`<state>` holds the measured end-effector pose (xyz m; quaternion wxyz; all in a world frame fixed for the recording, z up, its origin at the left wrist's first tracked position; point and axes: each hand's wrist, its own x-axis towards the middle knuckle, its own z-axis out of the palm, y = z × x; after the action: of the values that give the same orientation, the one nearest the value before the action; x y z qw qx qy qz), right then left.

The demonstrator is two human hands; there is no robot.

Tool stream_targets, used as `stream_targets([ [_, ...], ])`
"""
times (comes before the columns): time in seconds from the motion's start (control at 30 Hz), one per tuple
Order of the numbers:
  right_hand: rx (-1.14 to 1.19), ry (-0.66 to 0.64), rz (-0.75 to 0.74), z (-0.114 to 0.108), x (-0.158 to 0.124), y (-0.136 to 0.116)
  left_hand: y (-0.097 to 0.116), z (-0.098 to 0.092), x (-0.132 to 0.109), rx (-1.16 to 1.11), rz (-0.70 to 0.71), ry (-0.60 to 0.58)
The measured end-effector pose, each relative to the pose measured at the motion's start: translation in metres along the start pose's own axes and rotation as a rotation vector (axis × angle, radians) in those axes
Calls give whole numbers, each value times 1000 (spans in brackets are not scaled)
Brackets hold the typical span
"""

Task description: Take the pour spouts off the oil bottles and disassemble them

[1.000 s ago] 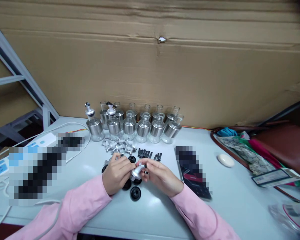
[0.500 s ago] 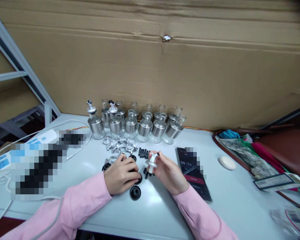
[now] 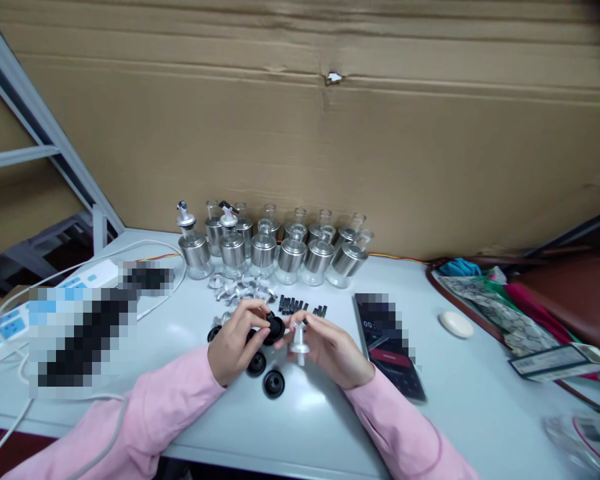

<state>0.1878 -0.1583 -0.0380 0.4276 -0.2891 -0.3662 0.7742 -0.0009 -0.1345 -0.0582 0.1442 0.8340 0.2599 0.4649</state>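
Observation:
My left hand (image 3: 237,340) pinches a black round stopper (image 3: 276,331) between thumb and fingers, lifted above the table. Facing it, my right hand (image 3: 337,350) is closed on a silver pourer spout (image 3: 300,347) with a small black lever at its top; its stem points down. The stopper and the spout are close but apart. More black stoppers (image 3: 273,384) lie below and beside my left hand. Behind the hands are a pile of silver spout parts (image 3: 240,288) and a cluster of small black levers (image 3: 293,305).
Several glass bottles with metal bands (image 3: 293,257) stand in rows at the back; two carry pourers. A phone (image 3: 390,353) lies to the right, near a white oval object (image 3: 456,325) and a brown bag (image 3: 575,287). A power strip (image 3: 95,273) with cables occupies the left.
My left hand has picked up a black stopper and raised it toward my right hand. My right hand has turned the pourer spout more upright and moved it slightly down.

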Motion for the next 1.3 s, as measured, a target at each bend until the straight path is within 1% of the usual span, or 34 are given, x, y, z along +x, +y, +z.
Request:
stream_targets([
  [0.07, 34, -21, 3, 1, 0, 0, -1, 1, 0, -63, -22, -24],
  [0.2, 89, 58, -38, 2, -1, -4, -3, -1, 3, -88, -54, -60],
  [0.3, 122, 85, -43, -1, -1, -9, -5, -3, 4, -86, -44, -84],
  [0.5, 151, 101, -26, -6, -1, -10, -9, -2, 3, -71, 1, -89],
  [0.63, 139, 96, -32, -6, -2, -10, -12, -1, 1, -18, 36, -56],
  [0.7, 138, 104, -68, -6, -1, -10, -11, -1, 1, -4, 41, -35],
  [0.77, 131, 150, -149, -6, 0, -9, -9, -1, 1, -16, 34, -29],
  [0.83, 118, 206, -235, -7, 2, -7, -5, 0, 2, -54, 17, -39],
  [0.9, 103, 230, -273, -8, 3, -5, -2, 1, 2, -110, -12, -46],
  [1.03, 101, 207, -243, -8, 6, -2, 1, 1, 0, -204, -115, -7],
  [1.13, 114, 187, -221, -6, 5, -1, 1, 0, 0, -226, -180, 12],
  [1.3, 116, 156, -173, -2, 3, 0, 2, 1, -1, -191, -175, 6],
])
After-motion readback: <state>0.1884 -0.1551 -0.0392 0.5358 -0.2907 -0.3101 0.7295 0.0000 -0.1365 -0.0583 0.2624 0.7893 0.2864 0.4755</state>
